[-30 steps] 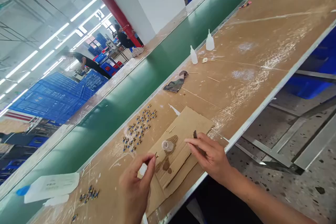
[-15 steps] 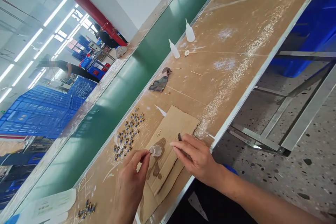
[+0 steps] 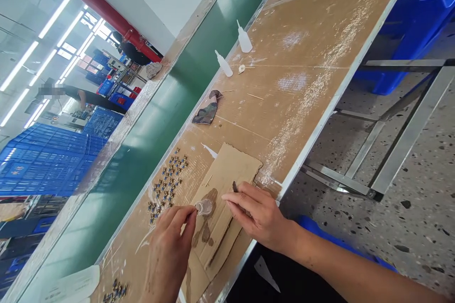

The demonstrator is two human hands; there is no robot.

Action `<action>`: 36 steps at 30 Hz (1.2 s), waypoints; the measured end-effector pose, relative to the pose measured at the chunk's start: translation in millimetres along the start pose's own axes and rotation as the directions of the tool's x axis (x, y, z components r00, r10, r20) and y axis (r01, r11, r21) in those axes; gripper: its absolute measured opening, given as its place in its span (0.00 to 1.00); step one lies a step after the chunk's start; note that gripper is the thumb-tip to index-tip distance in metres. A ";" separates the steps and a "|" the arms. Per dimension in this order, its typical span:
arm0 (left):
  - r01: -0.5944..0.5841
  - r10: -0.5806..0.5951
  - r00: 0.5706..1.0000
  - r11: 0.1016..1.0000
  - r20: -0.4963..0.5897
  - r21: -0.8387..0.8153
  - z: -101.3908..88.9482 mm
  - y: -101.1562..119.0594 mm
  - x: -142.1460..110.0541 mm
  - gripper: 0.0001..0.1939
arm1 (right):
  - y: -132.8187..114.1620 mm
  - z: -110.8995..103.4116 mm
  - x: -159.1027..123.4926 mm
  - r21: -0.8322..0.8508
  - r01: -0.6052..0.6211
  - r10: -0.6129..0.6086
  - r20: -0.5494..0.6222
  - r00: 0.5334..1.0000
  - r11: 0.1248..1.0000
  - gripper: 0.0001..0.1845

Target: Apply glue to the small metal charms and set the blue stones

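Observation:
My left hand (image 3: 172, 244) is closed in a pinch beside a small clear cup (image 3: 204, 207). Whatever its fingertips hold is too small to make out, and I cannot tell whether they touch the cup's rim. A sheet of brown cardboard (image 3: 238, 163) with dark wet stains lies under the cup. Over the cardboard's right side, my right hand (image 3: 258, 213) has its thumb and fingers pressed together. From them sticks up a small dark piece (image 3: 234, 186); its lower part is hidden. Several small blue-and-gold parts (image 3: 167, 183) lie in a group left of the cardboard.
Two white nozzle bottles (image 3: 244, 40) stand farther along the table, near a camouflage cloth scrap (image 3: 208, 109) and thin sticks (image 3: 256, 96). More small parts (image 3: 115, 291) sit at lower left by a white container (image 3: 74, 285). A green belt (image 3: 142, 163) runs behind; people work beyond.
The whole view has shifted, so the table things appear slightly farther left. Both hands keep their pinches and stay almost in place over the cardboard.

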State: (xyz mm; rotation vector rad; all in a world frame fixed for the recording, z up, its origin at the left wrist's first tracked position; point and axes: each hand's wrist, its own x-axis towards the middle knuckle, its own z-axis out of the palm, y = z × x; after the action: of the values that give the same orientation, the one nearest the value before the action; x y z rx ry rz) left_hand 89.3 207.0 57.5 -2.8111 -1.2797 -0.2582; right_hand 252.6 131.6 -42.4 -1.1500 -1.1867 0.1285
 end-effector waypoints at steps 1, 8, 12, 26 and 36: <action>-0.008 0.008 1.000 1.000 0.004 0.001 0.2 -0.3 0.0 0.14 | 0.1 0.0 0.3 0.000 0.001 -0.001 -0.001 1.000 1.000 0.09; -0.036 0.036 0.999 0.999 0.002 -0.014 0.3 1.3 1.3 0.15 | 0.4 -0.5 0.7 -0.006 0.006 -0.006 0.004 1.000 1.000 0.08; 0.072 -0.073 0.997 0.995 -0.016 -0.072 -8.6 6.9 -1.7 0.15 | -0.4 -0.8 0.2 -0.016 0.005 -0.005 -0.003 1.000 1.000 0.07; 0.728 -0.921 0.386 0.335 -0.046 -0.599 -12.4 -25.3 -150.5 0.22 | -6.4 -5.8 -6.7 -0.038 0.014 -0.011 0.079 0.997 0.999 0.13; 0.751 -0.989 0.148 0.127 -0.023 -0.648 29.7 -38.8 -223.9 0.22 | -8.6 -2.1 -9.3 -0.318 0.126 -0.074 0.171 0.982 0.940 0.12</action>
State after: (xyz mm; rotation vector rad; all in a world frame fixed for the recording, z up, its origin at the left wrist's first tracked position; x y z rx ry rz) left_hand -80.5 68.9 -10.7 -1.3478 -2.9029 -1.3758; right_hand 246.2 120.5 -41.8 -1.3857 -1.4423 -0.0611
